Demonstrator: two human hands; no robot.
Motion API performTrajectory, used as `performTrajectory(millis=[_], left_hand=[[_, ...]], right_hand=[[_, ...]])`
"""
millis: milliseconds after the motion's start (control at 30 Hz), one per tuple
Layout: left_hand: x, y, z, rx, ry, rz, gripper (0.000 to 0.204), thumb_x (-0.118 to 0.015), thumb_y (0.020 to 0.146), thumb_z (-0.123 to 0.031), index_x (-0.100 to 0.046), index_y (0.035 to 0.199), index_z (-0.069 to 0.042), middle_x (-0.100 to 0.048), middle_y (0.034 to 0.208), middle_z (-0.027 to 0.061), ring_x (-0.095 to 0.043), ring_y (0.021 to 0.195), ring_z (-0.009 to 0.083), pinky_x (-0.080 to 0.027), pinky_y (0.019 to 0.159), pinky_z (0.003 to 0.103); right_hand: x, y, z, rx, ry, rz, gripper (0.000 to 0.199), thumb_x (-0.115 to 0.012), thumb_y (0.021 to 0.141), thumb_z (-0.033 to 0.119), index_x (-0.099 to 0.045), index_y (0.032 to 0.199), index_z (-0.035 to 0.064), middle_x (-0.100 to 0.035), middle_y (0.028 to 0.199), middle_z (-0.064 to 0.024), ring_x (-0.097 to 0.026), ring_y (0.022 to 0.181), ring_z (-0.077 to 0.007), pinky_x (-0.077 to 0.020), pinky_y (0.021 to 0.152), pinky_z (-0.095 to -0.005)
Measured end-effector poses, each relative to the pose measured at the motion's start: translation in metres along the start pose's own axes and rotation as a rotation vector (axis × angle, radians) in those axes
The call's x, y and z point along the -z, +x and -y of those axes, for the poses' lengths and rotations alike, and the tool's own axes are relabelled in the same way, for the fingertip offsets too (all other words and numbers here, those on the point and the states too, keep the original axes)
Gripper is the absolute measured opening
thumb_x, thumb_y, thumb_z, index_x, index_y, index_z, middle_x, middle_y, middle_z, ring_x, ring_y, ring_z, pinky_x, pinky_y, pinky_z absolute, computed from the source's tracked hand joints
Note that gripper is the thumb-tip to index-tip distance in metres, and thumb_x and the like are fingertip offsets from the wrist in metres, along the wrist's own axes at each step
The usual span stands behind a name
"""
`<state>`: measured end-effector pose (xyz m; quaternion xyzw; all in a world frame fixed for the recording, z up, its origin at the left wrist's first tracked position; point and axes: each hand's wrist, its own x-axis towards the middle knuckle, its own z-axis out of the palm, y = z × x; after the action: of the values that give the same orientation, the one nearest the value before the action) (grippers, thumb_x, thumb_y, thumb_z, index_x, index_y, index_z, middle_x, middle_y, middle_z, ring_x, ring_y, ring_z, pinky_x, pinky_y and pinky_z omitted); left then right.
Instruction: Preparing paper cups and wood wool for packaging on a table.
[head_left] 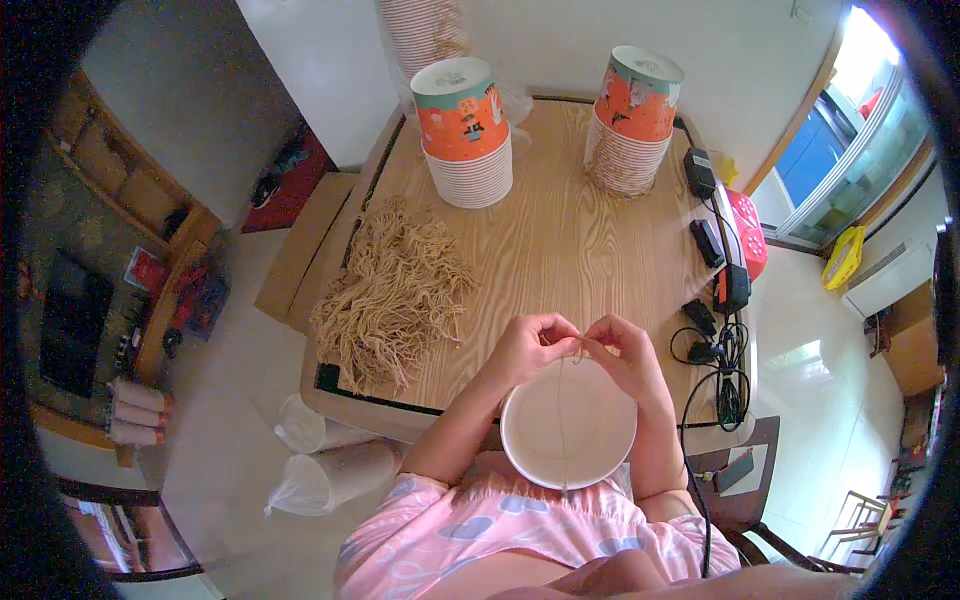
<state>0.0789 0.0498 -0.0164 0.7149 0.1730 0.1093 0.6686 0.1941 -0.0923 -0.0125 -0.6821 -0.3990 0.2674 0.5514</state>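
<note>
A white round paper bucket (535, 440) rests in my lap at the table's near edge, its open mouth turned up toward me. Across that mouth runs a thin tan string (563, 410), from the far rim down to the near rim. At the far rim my left hand (538, 345) and my right hand (622, 355) meet, thumbs and fingertips pinching the string, with a small loop of it hanging just below. On the wooden table (540, 260), beyond my left forearm, lies a loose heap of tan strings (395, 290).
Two upside-down stacks of printed paper buckets, a left stack (465, 130) and a right stack (635, 125), stand at the table's far side. Black adapters and coiled cables (733, 370) line the right edge. Plastic-wrapped bucket stacks (330, 480) lie on the floor at left, near a cardboard box (312, 245).
</note>
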Motion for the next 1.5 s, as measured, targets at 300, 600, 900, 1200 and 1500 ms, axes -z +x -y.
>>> performTrajectory(millis=[300, 600, 900, 1200, 1500], left_hand=[[0.001, 0.003, 0.012, -0.017, -0.113, 0.032, 0.008, -0.064, 0.081, -0.009, -0.064, 0.085, -0.002, -0.061, 0.072, -0.0021, -0.055, 0.065, 0.0040, -0.047, 0.061, 0.021], [0.002, 0.004, 0.015, -0.001, -0.123, 0.033, 0.010, -0.066, 0.080, -0.009, -0.064, 0.085, -0.001, -0.063, 0.075, -0.0003, -0.057, 0.068, 0.0049, -0.048, 0.063, 0.021], [0.005, 0.002, 0.008, 0.101, -0.199, 0.083, 0.011, -0.064, 0.083, -0.009, -0.066, 0.090, -0.001, -0.064, 0.076, 0.0008, -0.057, 0.068, 0.0056, -0.048, 0.062, 0.021], [0.002, 0.003, 0.010, -0.012, -0.170, 0.011, 0.009, -0.065, 0.082, -0.009, -0.064, 0.087, -0.001, -0.063, 0.075, 0.0006, -0.057, 0.067, 0.0052, -0.048, 0.061, 0.021], [0.000, 0.000, 0.008, 0.016, -0.066, 0.004, 0.011, -0.066, 0.082, -0.008, -0.067, 0.089, 0.000, -0.066, 0.076, 0.0026, -0.059, 0.067, 0.0058, -0.049, 0.061, 0.022]], right_hand=[[0.004, -0.001, 0.000, -0.051, -0.002, -0.001, 0.011, -0.064, 0.079, 0.002, -0.059, 0.089, -0.0020, -0.061, 0.079, -0.0026, -0.057, 0.076, -0.0091, -0.0463, 0.069, -0.0228], [0.002, 0.002, -0.004, -0.040, 0.044, 0.062, 0.008, -0.062, 0.079, -0.003, -0.060, 0.087, -0.0015, -0.061, 0.081, -0.0038, -0.059, 0.078, -0.0109, -0.0475, 0.073, -0.0240], [0.002, 0.000, 0.001, 0.057, 0.034, 0.044, 0.008, -0.062, 0.078, -0.004, -0.059, 0.084, -0.0008, -0.061, 0.081, -0.0026, -0.058, 0.080, -0.0099, -0.0466, 0.075, -0.0236], [0.003, -0.001, 0.002, 0.044, -0.004, 0.062, 0.008, -0.061, 0.078, -0.005, -0.059, 0.084, -0.0010, -0.062, 0.082, -0.0035, -0.059, 0.081, -0.0104, -0.0466, 0.076, -0.0239], [0.003, -0.001, 0.004, 0.064, -0.002, 0.067, 0.007, -0.059, 0.078, -0.006, -0.058, 0.084, -0.0018, -0.062, 0.082, -0.0046, -0.059, 0.080, -0.0114, -0.0467, 0.075, -0.0243]])
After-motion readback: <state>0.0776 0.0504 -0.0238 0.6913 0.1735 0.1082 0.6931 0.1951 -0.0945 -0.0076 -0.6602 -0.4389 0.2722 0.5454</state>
